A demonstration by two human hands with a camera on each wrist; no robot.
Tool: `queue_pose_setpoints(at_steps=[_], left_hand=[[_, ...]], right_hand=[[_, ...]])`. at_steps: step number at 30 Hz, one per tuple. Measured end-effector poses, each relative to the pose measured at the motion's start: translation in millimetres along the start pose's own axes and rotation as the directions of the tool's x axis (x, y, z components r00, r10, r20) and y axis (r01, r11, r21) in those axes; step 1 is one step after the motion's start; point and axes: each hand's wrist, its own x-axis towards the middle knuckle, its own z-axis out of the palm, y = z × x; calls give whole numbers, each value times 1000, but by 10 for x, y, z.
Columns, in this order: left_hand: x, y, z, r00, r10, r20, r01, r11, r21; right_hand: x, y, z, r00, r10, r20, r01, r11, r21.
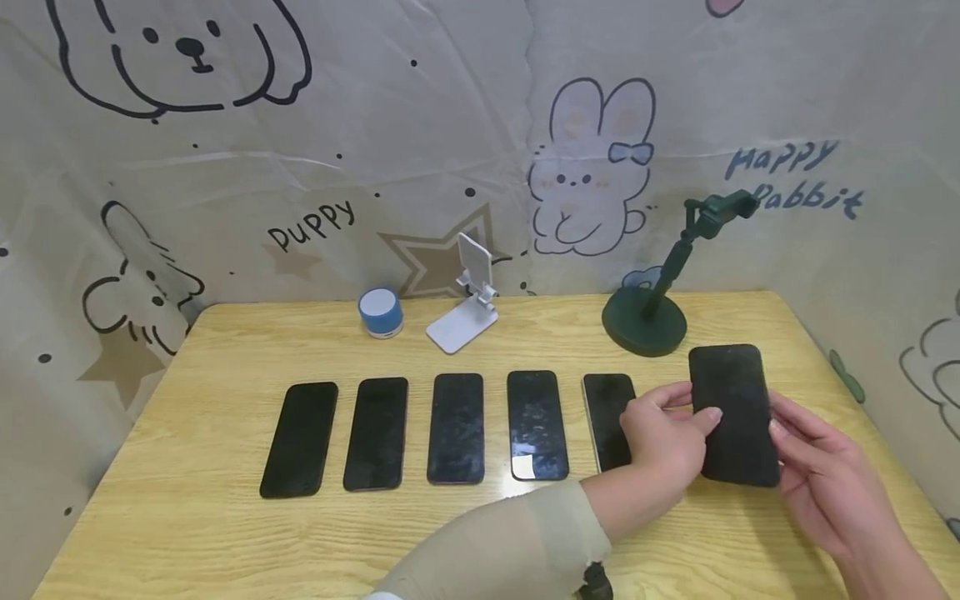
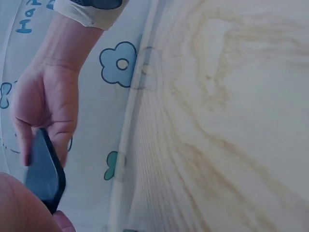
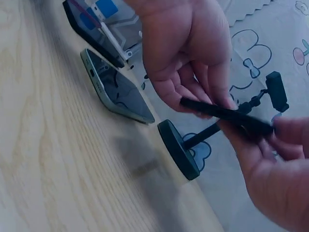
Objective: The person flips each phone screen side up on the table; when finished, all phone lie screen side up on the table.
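Observation:
A black smartphone [image 1: 735, 417] is raised above the right part of the table, its dark screen turned up. My left hand [image 1: 663, 433] pinches its left edge, with the thumb over the screen. At the opposite edge my right hand [image 1: 825, 471] grips it between thumb and fingers. Seen edge-on in the right wrist view, the phone [image 3: 227, 116] looks thin and is held clear of the tabletop. Under my left hand lies another phone [image 1: 609, 417], partly covered by the hand and forearm.
Several more dark phones [image 1: 456, 429] lie in a row on the wooden table [image 1: 225, 542]. Behind them stand a blue-and-white cylinder [image 1: 381, 314], a white folding phone stand [image 1: 461, 321] and a dark green stand with a round base [image 1: 643, 325]. A printed cloth hangs behind.

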Motion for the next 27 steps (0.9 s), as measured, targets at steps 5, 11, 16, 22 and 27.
queue_pose_setpoints(at_steps=[5,11,16,22,27], left_hand=[[-2,3,-2,998,-59,16,60,993,-101],[-28,-23,35,992,-119,43,122,990,-71],[-30,-42,55,987,-151,62,149,988,42],[-60,-63,41,978,-194,74,183,973,139],[-73,-97,30,976,-197,87,182,971,157]], right_hand=[[35,33,-63,971,-45,-233,-19,964,-265],[68,68,-138,947,-25,-321,-132,880,-456],[82,63,-187,941,13,-339,-184,859,-478],[84,83,-219,952,70,-297,-205,867,-455],[82,91,-221,952,91,-291,-240,814,-529]])
